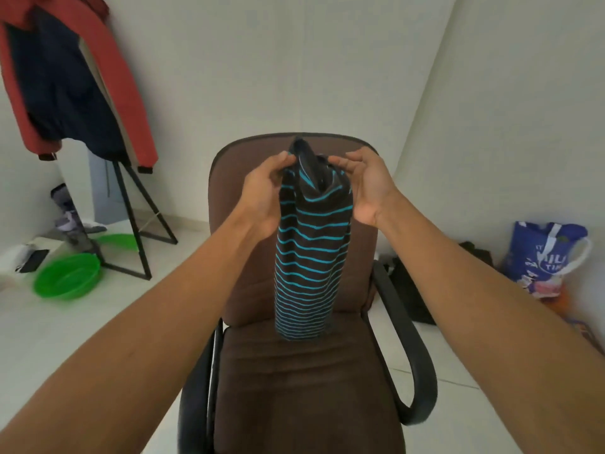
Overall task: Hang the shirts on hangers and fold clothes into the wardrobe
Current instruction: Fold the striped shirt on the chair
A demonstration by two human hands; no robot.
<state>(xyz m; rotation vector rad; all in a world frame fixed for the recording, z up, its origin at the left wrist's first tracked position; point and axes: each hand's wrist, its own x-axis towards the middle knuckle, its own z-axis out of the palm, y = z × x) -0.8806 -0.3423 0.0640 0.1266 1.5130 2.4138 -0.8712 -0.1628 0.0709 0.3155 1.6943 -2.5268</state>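
Above the seat of a brown chair (294,388), a striped shirt (311,257) hangs bunched between both hands. The left hand (265,188) and right hand (363,188) pinch its top edge from either side. A red jacket (108,70) hangs far left.

I saw the left arm (147,322) and the right arm (474,290), both bare as far as I could see. The left hand (262,194) and right hand (370,188) were bare too.
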